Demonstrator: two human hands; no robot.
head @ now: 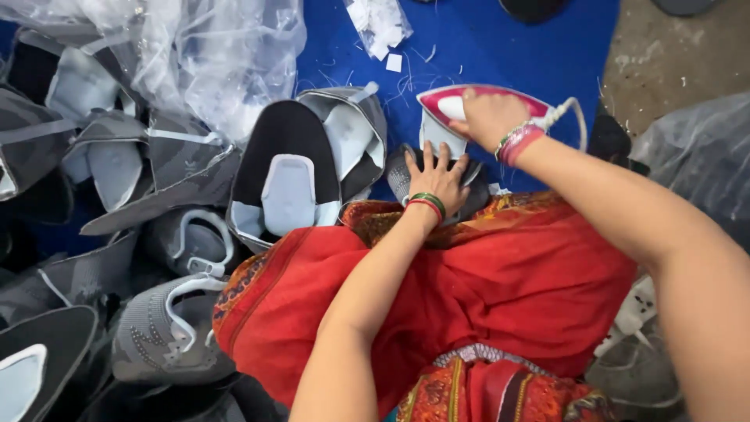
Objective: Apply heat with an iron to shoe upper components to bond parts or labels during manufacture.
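At twelve o'clock, right hand (488, 116) clenches the pink-and-white iron (457, 105) — left hand (437, 178) lies flat, released, pressing the grey shoe upper (400, 173) at six o'clock of it.

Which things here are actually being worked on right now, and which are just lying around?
In use:
- left hand pressing flat on a dark shoe upper
- right hand gripping the pink and white iron
- blue work surface

Lying about:
- pile of grey and black shoe uppers
- clear plastic bags
- white scraps
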